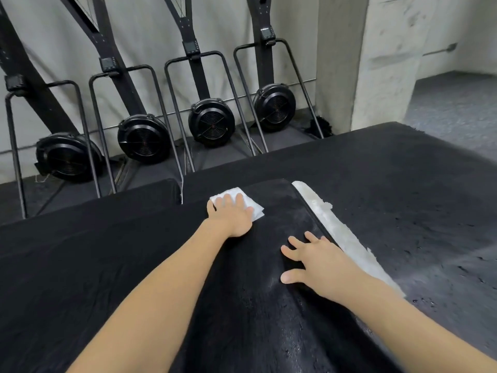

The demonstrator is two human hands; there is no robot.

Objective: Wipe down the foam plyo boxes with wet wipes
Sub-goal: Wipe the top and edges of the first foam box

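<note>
Scene: A person leans over black foam plyo boxes (242, 305) in a gym, both bare arms reaching forward across the top surface.

Left hand: The left hand (231, 214) lies flat with fingers extended, pressing a folded white wet wipe (256, 211) against the far part of the box top, near its rounded back edge.

Right hand: The right hand (312, 262) is spread wide, fingers splayed and holding nothing, palm down on the same surface just beside the right seam.

Location of the boxes: The dark covered top fills the lower frame; a strip of exposed white foam (347, 238) runs along the right edge, where the cover looks torn or worn back.

Surface: The cover shows a faint sheen and streaks near the middle, likely damp from wiping.

Handling: The boxes appear bulky yet soft, likely to give under pressure rather than slide; flat-palm pressure seems the right contact, and the spread hand probably steadies the body. The wipe is thin and limp, best kept folded under the fingers. The frayed foam strip looks crumbly and may shed if rubbed hard.

Background: Four black fan-wheel machines (211, 122) stand against a grey wall (150, 36).
</note>
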